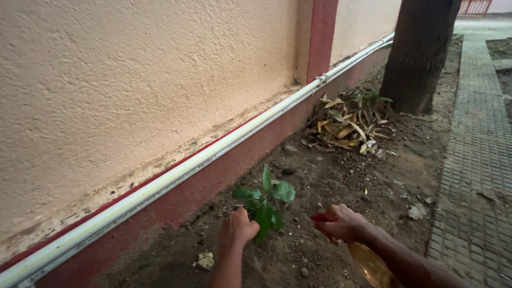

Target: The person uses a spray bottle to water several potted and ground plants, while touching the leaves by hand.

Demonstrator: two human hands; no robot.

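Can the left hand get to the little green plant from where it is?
Probably yes. The left hand is closed right beside the small green plant, seemingly touching its lower leaves, with only bare soil around and nothing between them.

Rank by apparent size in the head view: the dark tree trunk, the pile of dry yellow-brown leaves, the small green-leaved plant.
1. Dark tree trunk, cut off by the frame.
2. Pile of dry yellow-brown leaves.
3. Small green-leaved plant, though it is nearest the camera.

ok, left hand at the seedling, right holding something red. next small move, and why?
Probably steady the seedling: the left hand is closed at its base on loose soil, while the right hand grips a red object, too hidden to identify, just beside the leaves.
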